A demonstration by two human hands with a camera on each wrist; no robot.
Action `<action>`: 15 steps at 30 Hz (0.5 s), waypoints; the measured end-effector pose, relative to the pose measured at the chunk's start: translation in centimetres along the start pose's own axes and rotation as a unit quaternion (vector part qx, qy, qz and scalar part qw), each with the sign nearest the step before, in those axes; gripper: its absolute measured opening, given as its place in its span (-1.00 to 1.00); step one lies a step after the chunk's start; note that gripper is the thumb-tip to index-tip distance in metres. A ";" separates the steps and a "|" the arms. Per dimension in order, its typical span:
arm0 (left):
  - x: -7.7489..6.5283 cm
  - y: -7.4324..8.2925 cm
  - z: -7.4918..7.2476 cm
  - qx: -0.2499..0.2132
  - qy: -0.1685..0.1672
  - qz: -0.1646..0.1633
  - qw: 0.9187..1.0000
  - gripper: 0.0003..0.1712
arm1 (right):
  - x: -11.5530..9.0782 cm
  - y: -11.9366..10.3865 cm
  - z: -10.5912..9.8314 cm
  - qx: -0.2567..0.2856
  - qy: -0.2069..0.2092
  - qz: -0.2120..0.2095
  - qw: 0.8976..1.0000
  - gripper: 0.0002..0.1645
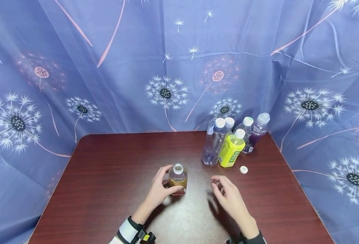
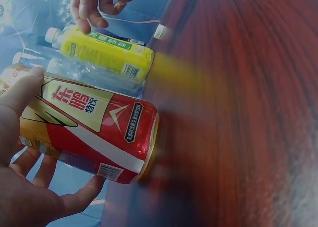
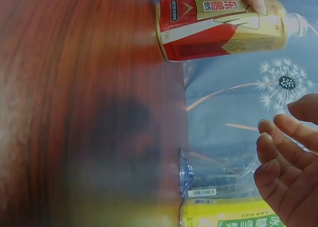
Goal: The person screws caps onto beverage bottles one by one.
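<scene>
An uncapped drink bottle [image 1: 178,181] with a red and gold label stands upright on the table, its open mouth facing up. My left hand [image 1: 158,191] grips it from the left side, thumb across the front and fingers behind. In the left wrist view the bottle's label [image 2: 94,122] faces the camera, showing large red characters. To the right, my right hand [image 1: 230,200] hovers over the table with its fingers loosely bent and nothing between them. A small white cap [image 1: 243,169] lies on the table beyond that hand.
At the back right stand several bottles: a yellow-labelled bottle [image 1: 232,151], a tall transparent bottle [image 1: 213,145] and one with purple contents [image 1: 255,135] among them. A blue dandelion-print curtain [image 1: 130,84] hangs behind the dark red wooden table [image 1: 112,162].
</scene>
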State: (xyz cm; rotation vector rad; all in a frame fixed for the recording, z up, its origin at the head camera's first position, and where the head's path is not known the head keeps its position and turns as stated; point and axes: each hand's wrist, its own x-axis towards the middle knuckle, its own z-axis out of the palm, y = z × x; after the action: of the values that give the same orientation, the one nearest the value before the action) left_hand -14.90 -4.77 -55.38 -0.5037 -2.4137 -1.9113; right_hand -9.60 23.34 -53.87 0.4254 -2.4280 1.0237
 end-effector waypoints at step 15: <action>-0.2 0.0 0.3 -0.019 -0.017 -0.006 1.000 -0.13 | 1.8 5.3 -4.4 -0.137 -0.004 0.078 0.988 -0.71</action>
State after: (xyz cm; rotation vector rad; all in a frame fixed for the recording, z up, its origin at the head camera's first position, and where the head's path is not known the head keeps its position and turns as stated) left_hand -14.68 -4.50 -55.50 -0.5274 -2.4110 -1.9722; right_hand -12.17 29.94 -53.38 0.1496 -2.5932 0.7326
